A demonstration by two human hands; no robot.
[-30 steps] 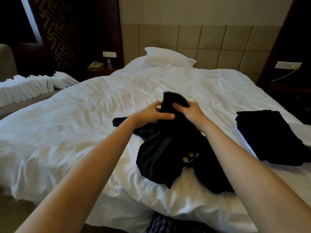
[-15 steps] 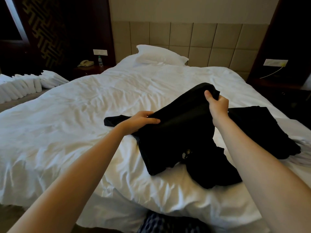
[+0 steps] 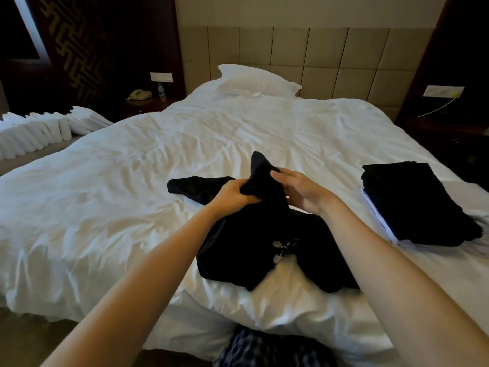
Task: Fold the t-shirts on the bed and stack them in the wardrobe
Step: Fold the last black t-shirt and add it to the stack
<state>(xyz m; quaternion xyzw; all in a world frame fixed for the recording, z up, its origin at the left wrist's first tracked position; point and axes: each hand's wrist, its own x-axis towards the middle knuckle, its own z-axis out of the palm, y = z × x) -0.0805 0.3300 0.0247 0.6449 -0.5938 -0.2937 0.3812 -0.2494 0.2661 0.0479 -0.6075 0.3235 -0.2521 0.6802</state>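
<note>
Black t-shirt (image 3: pixel 254 242) bunched on bed (image 3: pixel 132 181), left hand (image 3: pixel 232 193) gripping its raised fold, right hand (image 3: pixel 301 192) flat-fingered against it.

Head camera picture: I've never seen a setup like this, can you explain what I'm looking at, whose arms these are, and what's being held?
There is no machine here. A person wears a camera on their head, so this single view looks forward and down at their own hands. They face a white bed. The left hand grips a bunched part of a crumpled black t-shirt lying on it; the right hand touches the same bunch, though whether it pinches is unclear. On the right lies a stack of folded dark clothes. A pillow sits by the headboard.
</note>
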